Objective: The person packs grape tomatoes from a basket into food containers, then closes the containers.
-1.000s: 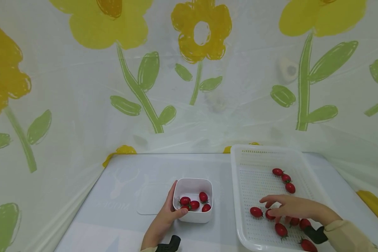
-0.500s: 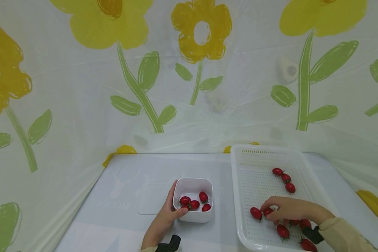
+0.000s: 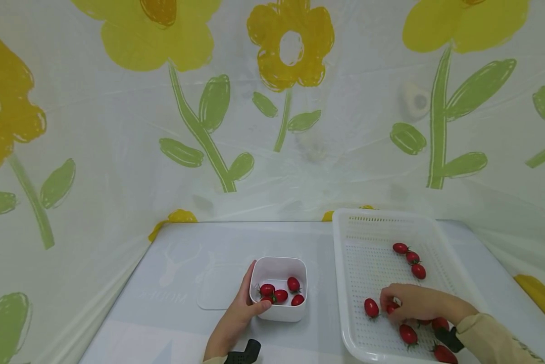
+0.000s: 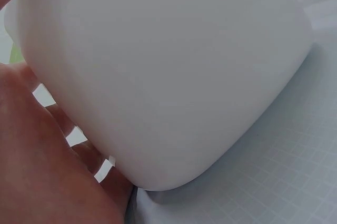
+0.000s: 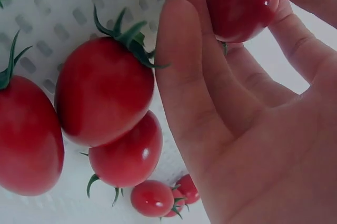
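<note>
While pinched by curled fingers [image 5: 189,76]: glossy oval tomato [image 5: 241,3].

We see even, diffuse bright light in the head view, with only faint shadows. The clear plastic sheet over the flower-printed backdrop [image 3: 272,126] shows soft glare streaks, and straight lines bow toward the edges. Both wrist views are dimmer, bluish and softly focused at close range.

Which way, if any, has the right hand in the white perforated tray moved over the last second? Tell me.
Yes. The right hand has drawn back toward the near edge of the white perforated plastic tray, its fingers curling in to pinch a small red cherry tomato.
</note>
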A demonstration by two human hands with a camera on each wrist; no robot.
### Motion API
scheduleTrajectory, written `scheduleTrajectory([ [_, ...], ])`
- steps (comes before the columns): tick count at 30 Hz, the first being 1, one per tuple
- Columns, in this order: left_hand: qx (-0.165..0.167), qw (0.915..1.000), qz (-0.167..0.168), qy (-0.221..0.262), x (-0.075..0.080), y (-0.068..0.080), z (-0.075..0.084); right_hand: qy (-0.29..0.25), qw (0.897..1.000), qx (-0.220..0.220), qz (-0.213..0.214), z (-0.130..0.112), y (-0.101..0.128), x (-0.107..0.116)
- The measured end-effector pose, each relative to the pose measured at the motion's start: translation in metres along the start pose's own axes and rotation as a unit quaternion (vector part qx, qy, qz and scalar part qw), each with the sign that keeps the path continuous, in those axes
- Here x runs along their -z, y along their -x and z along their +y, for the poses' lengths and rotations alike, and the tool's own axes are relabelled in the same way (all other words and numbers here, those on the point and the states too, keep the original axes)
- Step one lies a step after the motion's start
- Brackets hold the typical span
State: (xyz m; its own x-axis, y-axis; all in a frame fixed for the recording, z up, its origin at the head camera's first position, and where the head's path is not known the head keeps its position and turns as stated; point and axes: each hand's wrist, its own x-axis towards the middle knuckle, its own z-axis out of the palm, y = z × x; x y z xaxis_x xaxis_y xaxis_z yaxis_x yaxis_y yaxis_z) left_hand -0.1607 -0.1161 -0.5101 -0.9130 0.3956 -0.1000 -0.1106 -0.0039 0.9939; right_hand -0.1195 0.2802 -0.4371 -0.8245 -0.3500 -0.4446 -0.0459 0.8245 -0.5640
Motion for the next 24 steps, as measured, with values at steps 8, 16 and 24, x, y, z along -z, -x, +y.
scheduleTrajectory([
  [8,0.0,1.0,0.001,0.003,0.0,0.0,0.0,-0.01,1.0,-0.002,0.025,0.001,-0.003,0.006],
  [16,-0.001,1.0,0.001,0.001,0.0,0.0,0.001,-0.006,0.998,0.029,0.064,-0.006,0.005,0.02],
  [24,0.0,1.0,-0.003,0.003,0.0,0.0,0.002,-0.008,0.995,0.056,0.084,-0.01,0.01,0.028],
])
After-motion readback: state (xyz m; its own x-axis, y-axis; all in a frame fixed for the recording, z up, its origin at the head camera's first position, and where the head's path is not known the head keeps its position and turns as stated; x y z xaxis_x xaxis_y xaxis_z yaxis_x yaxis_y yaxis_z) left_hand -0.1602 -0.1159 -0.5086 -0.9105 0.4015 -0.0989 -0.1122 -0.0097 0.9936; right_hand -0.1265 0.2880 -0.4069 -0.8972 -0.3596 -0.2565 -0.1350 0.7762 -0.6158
